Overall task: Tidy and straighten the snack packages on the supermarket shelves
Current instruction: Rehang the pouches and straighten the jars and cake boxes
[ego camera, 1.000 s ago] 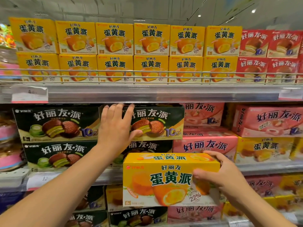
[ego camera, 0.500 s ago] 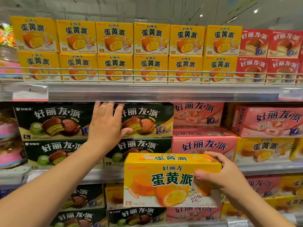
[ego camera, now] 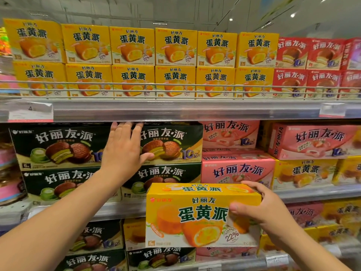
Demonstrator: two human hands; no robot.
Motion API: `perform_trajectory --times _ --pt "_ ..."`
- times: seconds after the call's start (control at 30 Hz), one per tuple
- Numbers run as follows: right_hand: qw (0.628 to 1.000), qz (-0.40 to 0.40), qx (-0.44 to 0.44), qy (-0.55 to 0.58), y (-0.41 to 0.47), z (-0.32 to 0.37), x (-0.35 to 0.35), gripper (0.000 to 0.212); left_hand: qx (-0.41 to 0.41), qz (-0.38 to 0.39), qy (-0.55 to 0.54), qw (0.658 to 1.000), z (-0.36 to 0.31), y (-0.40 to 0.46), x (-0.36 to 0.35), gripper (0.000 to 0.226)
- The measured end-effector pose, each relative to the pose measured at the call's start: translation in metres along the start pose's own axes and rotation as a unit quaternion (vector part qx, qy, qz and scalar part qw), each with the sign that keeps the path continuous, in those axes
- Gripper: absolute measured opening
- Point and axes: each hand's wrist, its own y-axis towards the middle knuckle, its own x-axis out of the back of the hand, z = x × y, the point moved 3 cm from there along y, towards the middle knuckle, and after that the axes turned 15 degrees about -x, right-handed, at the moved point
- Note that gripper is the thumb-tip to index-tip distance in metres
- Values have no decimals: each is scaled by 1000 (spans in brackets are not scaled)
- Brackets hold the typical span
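Note:
My left hand [ego camera: 123,149] lies flat with straight fingers against the fronts of two dark green pie boxes on the middle shelf, covering the seam between the left green box [ego camera: 58,145] and the right green box [ego camera: 172,143]. My right hand [ego camera: 261,204] grips the right end of a yellow egg-yolk pie box [ego camera: 195,216], thumb on its front and fingers over its top. This yellow box hangs in front of the shelf, below and right of my left hand.
Yellow boxes [ego camera: 175,61] fill the top shelf behind a wire rail, red boxes [ego camera: 308,67] to their right. Pink strawberry boxes [ego camera: 236,171] and another pink box [ego camera: 314,141] sit right of the green ones. A metal shelf edge [ego camera: 175,110] with price tags runs across.
My left hand has slid left along the green boxes, and the right green box has shifted left with it, closing toward its neighbour. The yellow box stays held in my right hand.

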Motion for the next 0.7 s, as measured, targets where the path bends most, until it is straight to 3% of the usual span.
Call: perform_trajectory --times 0.1,0.17,0.23,0.33,0.4,0.47,0.53,0.7 --pt "1000 3 -7 9 -3 1 -1 101 -25 -33 -34 999 -5 -8 7 81" --pt "1000 1 -17 22 -3 0 -2 102 -19 -126 -173 977 -14 -22 14 57" --pt "999 0 -31 42 -4 -2 -1 106 49 -170 -374 910 -26 -37 20 47" --pt "993 -5 -50 105 -8 -3 0 115 181 -27 -592 785 -54 -51 9 82" --pt "989 -15 -53 139 -12 -2 1 112 201 66 -638 740 -71 -58 -3 105" --pt "984 -23 -50 172 -18 0 3 98 200 90 -673 707 -85 -63 -13 101" --pt "978 -27 -54 199 -25 -2 7 85 207 69 -717 662 -98 -63 -18 92" --pt "978 -29 -69 193 -51 -16 29 81 226 8 -794 565 -125 -57 -22 69"
